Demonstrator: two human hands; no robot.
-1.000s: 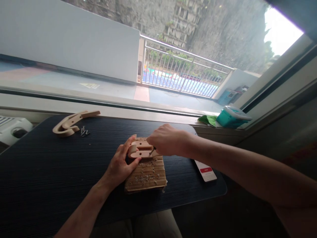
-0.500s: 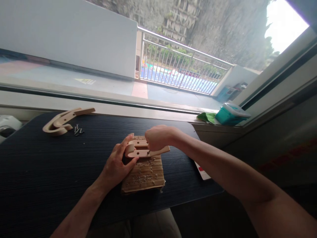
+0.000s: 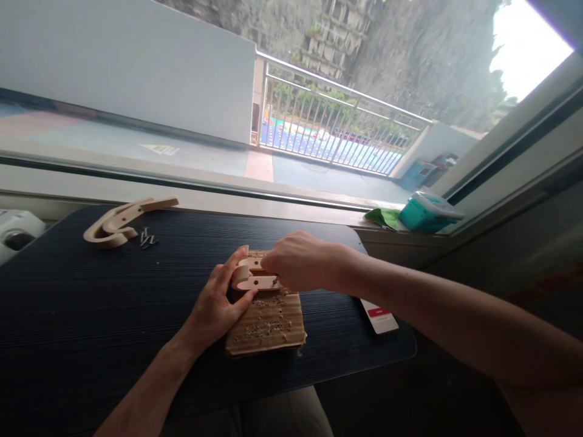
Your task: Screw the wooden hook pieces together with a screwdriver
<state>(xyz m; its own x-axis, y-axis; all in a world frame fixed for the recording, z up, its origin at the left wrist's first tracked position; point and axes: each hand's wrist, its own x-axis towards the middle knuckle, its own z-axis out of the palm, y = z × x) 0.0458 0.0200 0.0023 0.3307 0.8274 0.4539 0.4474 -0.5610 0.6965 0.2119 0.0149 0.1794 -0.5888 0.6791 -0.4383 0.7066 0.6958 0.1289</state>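
Two pale wooden curved hooks (image 3: 263, 283) lie side by side on a block of layered corrugated cardboard (image 3: 268, 325) whose top is pitted with holes. My left hand (image 3: 223, 294) is wrapped round their curved left ends, thumb at the near hook and fingers at the far one, pressing them to the block. Over their right ends my right hand (image 3: 296, 261) is closed, with its fingers bent down. A small screw (image 3: 275, 280) stands in the near hook beside these fingers. Whatever the right fingers grip is hidden behind the hand.
More wooden hooks (image 3: 113, 224) and several loose screws (image 3: 147, 238) lie at the dark table's (image 3: 113, 303) back left. A phone (image 3: 381, 315) lies under my right forearm. On the window sill are a green cloth (image 3: 382, 217) and a teal box (image 3: 428, 212).
My right hand has turned at the wrist and the forearm has swung, so the hand covers the hooks' right ends and more of the phone shows. My left hand keeps its hold.
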